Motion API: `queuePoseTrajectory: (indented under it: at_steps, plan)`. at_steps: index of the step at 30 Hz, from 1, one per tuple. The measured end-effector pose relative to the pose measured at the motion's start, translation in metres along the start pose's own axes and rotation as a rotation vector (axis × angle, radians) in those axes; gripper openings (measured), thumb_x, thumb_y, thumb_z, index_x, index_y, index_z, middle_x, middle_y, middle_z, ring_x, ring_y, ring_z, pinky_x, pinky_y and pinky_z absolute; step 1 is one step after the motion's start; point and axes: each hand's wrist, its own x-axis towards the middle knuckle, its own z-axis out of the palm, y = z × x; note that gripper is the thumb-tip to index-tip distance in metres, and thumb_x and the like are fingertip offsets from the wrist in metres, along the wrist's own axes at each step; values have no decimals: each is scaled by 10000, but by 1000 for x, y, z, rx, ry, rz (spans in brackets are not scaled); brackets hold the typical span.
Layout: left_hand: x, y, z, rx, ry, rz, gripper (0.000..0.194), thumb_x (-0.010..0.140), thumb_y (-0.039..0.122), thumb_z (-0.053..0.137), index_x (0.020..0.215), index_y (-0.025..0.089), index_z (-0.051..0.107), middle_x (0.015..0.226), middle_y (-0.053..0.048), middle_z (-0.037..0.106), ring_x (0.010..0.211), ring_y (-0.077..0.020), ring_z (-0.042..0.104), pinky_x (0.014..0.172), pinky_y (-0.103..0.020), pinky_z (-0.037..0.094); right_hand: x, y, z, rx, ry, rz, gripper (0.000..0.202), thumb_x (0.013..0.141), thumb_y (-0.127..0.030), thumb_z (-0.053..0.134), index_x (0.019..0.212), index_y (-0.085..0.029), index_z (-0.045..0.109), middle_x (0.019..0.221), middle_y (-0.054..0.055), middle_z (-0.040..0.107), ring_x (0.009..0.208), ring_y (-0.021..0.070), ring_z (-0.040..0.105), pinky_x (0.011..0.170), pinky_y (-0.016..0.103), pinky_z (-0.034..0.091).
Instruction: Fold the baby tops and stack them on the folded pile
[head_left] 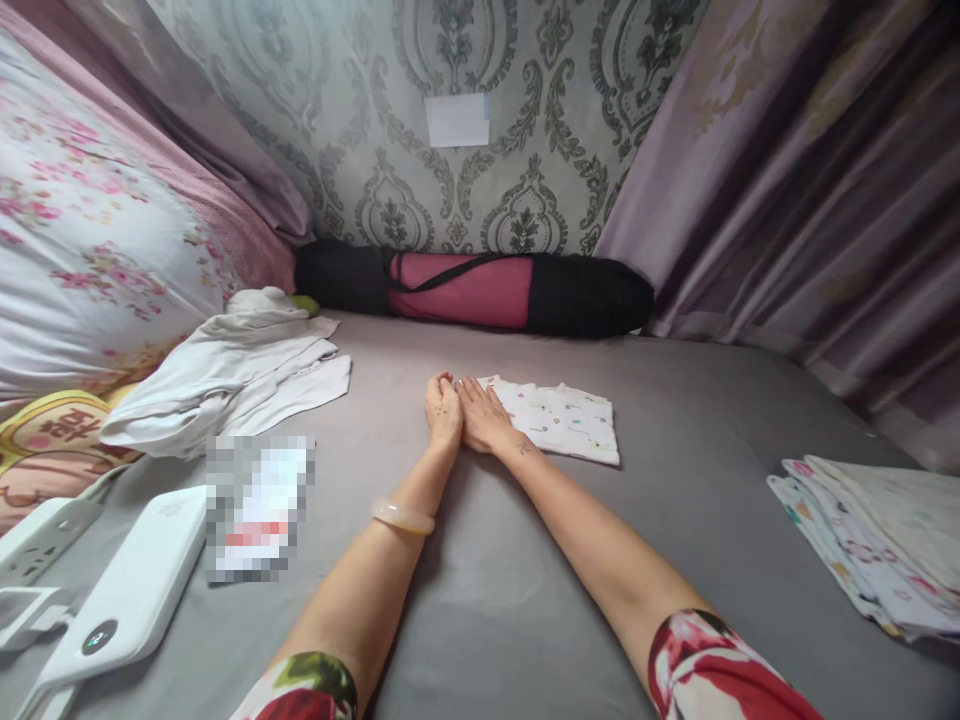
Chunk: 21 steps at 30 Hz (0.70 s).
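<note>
white, thin-looking printed cloth (566,425) lies flat on the grey fabric bed surface (480,610), just right of centre. right hand (484,415): palm down, fingers extended, on the left end of the cloth; no grasp visible. left hand (443,412): set on edge against the right hand, fingers partly curled; whether it grips a cloth edge cannot be told.

status, by judgement: the printed cloth appears largely folded, with flattening in hand. at far right, a layered stack of printed white cloths (885,545) appears finished. at left, a crumpled off-white garment (232,370) appears unfolded.

surroundings: a black and maroon cylindrical bag (461,290) rests along the grey damask-patterned wall (517,120). mauve curtains (810,180) hang at right. a white rectangular power bank (135,570) lies at near left, beside a white power strip (45,540).
</note>
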Motion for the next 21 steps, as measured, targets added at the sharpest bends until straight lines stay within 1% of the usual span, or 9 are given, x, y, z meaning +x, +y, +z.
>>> queuePoseTrajectory:
  at_steps: [3,5,6,7,10,12,15,18,21]
  plan:
    - [-7,12,-4,97,20,99,387,974,302,269,1171,188,582,1199,-114,676,1144,-199,627,987,-354,499,-10,6,-9,36,56,33,589,1000,-314,185,1525,-59,270,1605,126,212,1485,220,161,1204,396,128]
    - [-16,21,-5,158,-3,227,400,979,314,277,1231,176,556,1252,-123,649,1188,-209,599,1021,-363,475,-22,14,-15,27,109,68,594,1001,-320,184,1519,-45,282,1602,135,219,1485,233,162,1207,401,110]
    - [-21,25,-4,190,-35,307,405,978,309,289,1263,164,537,1281,-132,631,1216,-213,579,1044,-369,457,-29,19,-17,16,131,86,595,998,-314,195,1517,-38,283,1600,137,224,1484,239,165,1208,405,103]
    - [-26,29,-3,225,-81,395,410,973,298,304,1290,150,519,1308,-144,612,1249,-218,555,1069,-376,434,-37,25,-19,2,149,105,593,994,-305,206,1516,-35,285,1597,140,231,1483,242,171,1209,409,100]
    - [-43,37,1,355,-271,640,432,954,255,345,1345,122,474,1380,-166,555,1345,-232,463,1131,-411,360,-59,46,-21,-45,173,149,585,987,-295,224,1509,-45,310,1590,138,254,1480,247,182,1207,429,101]
    - [-51,40,5,455,-381,738,448,946,237,360,1370,132,456,1431,-156,512,1396,-244,398,1157,-440,314,-69,57,-20,-67,180,171,579,988,-298,227,1506,-59,326,1586,136,265,1479,247,185,1205,442,102]
    - [-59,43,10,597,-488,768,464,942,231,371,1391,149,453,1472,-136,475,1425,-262,348,1175,-470,269,-77,68,-16,-79,189,183,568,987,-289,232,1506,-83,335,1586,119,272,1478,240,192,1204,447,101]
    - [-59,43,13,698,-596,738,477,955,234,358,1417,141,435,1490,-144,449,1414,-261,369,1170,-478,271,-77,71,-11,-74,183,182,559,983,-279,244,1500,-98,356,1582,108,286,1469,236,223,1200,443,119]
    - [-57,42,15,758,-644,721,491,971,245,335,1444,126,402,1519,-146,402,1416,-257,364,1170,-475,271,-75,71,-9,-74,183,175,556,981,-278,253,1496,-100,362,1578,113,297,1462,239,241,1195,450,132]
